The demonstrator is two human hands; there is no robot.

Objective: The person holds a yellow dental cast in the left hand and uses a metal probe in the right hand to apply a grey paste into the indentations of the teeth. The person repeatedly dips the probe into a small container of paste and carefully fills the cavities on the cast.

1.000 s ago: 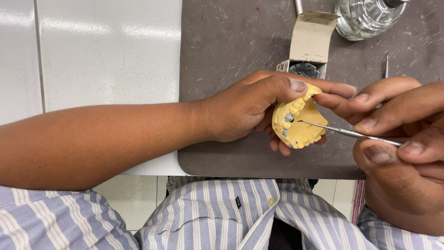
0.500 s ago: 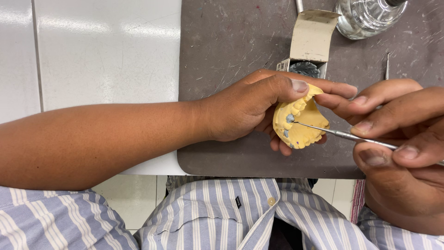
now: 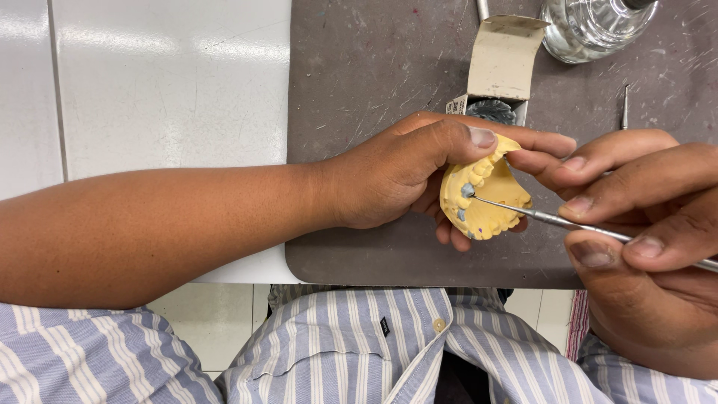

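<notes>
My left hand grips a yellow plaster dental cast over a dark grey work mat, thumb across its top edge. Several teeth on the cast's left side carry grey-blue material. My right hand pinches a thin metal dental instrument like a pen. The instrument's fine tip rests on a grey-blue tooth near the cast's upper left.
An open small cardboard box holding a dark round item stands just beyond the cast. A clear glass jar sits at the mat's top right, and another thin metal tool lies next to it. A white tabletop extends left.
The instrument tip has shifted slightly along the grey-blue tooth; both hands and the cast stay nearly in place.
</notes>
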